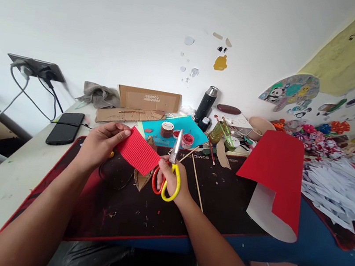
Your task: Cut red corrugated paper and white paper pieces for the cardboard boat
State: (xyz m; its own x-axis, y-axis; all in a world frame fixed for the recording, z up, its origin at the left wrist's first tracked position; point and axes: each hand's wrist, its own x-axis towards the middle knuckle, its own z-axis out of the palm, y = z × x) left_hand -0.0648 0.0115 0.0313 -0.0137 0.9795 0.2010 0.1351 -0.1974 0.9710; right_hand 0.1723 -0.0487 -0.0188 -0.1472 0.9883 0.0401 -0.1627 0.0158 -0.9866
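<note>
My left hand (102, 143) pinches the upper left corner of a red corrugated paper piece (139, 152), thumb on top. The scissors (172, 181), with one red and one yellow handle loop, are in my right hand (178, 182). Their blades are together and point away from me. Fingertips of my right hand meet the paper's right corner. Beneath the paper lies a pointed cut piece of brown cardboard (141, 182), partly covered. All this is above a dark desk mat (124, 223) with a red edge.
A large curled red sheet (276, 161) stands at the right, beside a heap of white paper strips (339, 188). Behind are paint pots (167, 130) on a blue sheet (152, 122), a black flask (207, 103) and brushes in a jar (215, 135). A phone (64, 128) lies left; a thin stick (197, 182) crosses the mat.
</note>
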